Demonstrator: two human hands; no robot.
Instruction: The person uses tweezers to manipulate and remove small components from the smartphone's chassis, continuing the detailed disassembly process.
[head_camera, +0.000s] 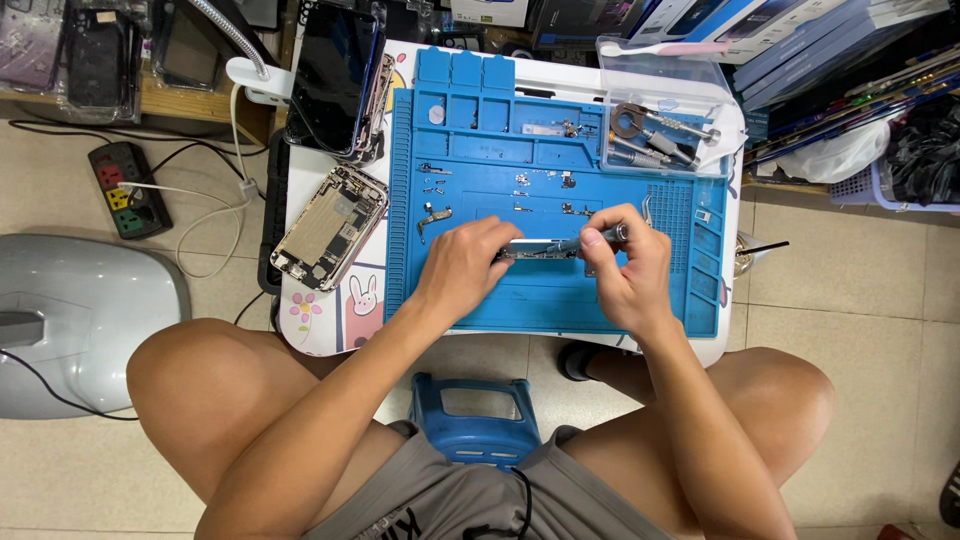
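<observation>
My left hand (468, 262) grips the left end of a small silver phone part (540, 248) and steadies it on the blue repair mat (480, 180). In my right hand (625, 270) is a thin metal screwdriver (598, 238), its tip pointing left onto the part. Both hands meet near the middle of the mat, and my fingers hide most of the part. Several tiny screws and brackets (435, 215) lie on the mat beyond my hands.
An opened phone body (330, 228) lies left of the mat, with a dark phone screen (335, 75) leaning behind it. A clear tray of tools (655, 130) sits at the mat's back right corner. A power strip (128, 188) lies on the floor at left, and a blue stool (475, 415) is between my knees.
</observation>
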